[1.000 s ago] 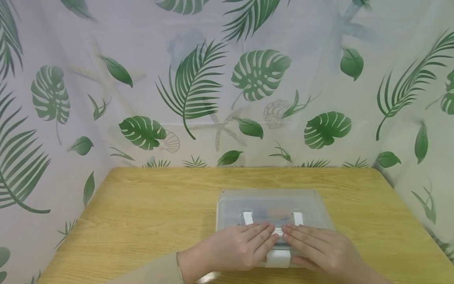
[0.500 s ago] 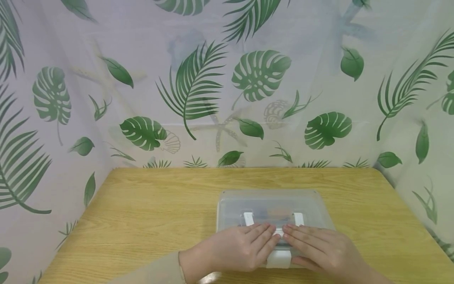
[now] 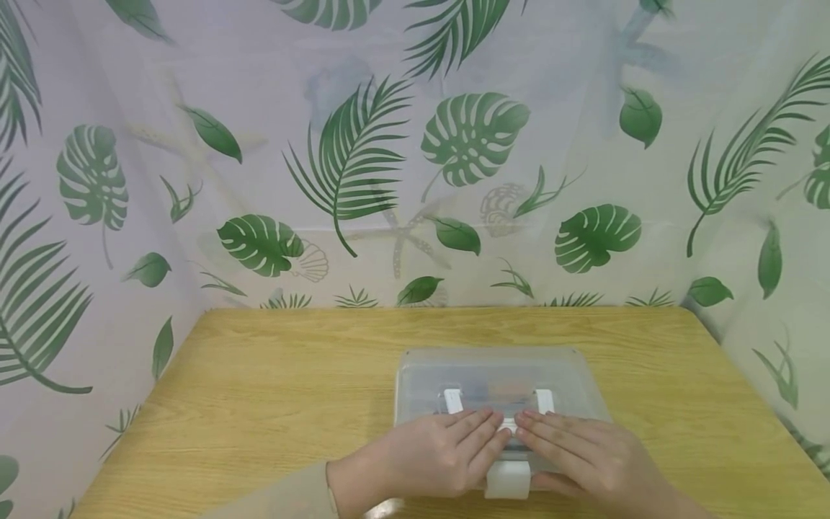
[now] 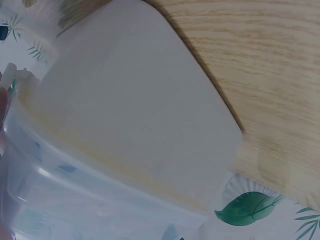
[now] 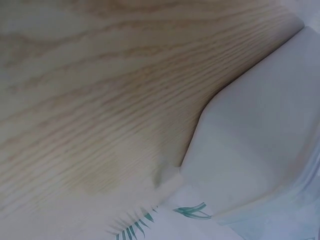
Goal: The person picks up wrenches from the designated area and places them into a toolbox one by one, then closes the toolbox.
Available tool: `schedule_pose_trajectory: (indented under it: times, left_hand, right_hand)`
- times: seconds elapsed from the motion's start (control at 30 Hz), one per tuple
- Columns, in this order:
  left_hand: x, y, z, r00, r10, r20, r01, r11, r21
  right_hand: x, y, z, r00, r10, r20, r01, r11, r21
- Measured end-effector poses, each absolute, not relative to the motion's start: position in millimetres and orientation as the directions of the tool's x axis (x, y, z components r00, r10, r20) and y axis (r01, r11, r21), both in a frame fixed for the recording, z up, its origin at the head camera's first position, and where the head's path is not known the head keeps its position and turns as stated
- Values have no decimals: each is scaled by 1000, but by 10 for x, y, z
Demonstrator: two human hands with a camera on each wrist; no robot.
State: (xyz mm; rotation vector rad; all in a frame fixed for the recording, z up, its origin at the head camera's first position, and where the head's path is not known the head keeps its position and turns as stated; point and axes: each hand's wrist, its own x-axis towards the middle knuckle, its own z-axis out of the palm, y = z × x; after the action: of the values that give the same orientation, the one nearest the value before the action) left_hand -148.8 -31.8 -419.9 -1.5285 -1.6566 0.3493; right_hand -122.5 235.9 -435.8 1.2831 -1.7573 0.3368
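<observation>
A translucent plastic storage box [image 3: 415,375] sits on the table, with bluish and orange shapes showing faintly through its lid. Its lid carries a white handle [image 3: 543,398], mostly covered by fingers. At the front, a white latch [image 3: 508,481] sticks out. My left hand [image 3: 441,450] rests on the lid's front left, fingers straight and pointing at the handle's middle. From the right, my right hand [image 3: 599,458] mirrors it, with its thumb low beside the latch; the left thumb is hidden. Both wrist views show the box's pale side wall [image 4: 135,100], also close up on the right [image 5: 250,145].
The wood-grain table [image 3: 279,404] extends to the left of the box and behind it. A leaf-patterned cloth [image 3: 363,274] hangs behind and at both sides. A beige sleeve [image 3: 279,494] covers the left forearm.
The front latch has swung slightly outward and reaches lower than before. Both hands and the box keep their places.
</observation>
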Motion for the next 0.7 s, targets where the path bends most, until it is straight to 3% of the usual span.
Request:
schedule_pose_trajectory:
  times: [0.27, 0.5, 0.7]
  left_hand:
    - [-1440, -289, -4198, 70, 911, 407, 683, 254, -685]
    - [-1345, -290, -4283, -45, 904, 425, 725, 322, -608]
    - [-1310, -290, -4340, -71, 889, 453, 739, 352, -574]
  right_hand:
    - [-1213, 2346, -4389, -41, -630, 776, -851, 429, 303]
    - [-1149, 2320, -4440, -89, -620, 780, -841, 467, 275]
    - [-1136, 2316, -4490, -112, -616, 780, -831, 489, 266]
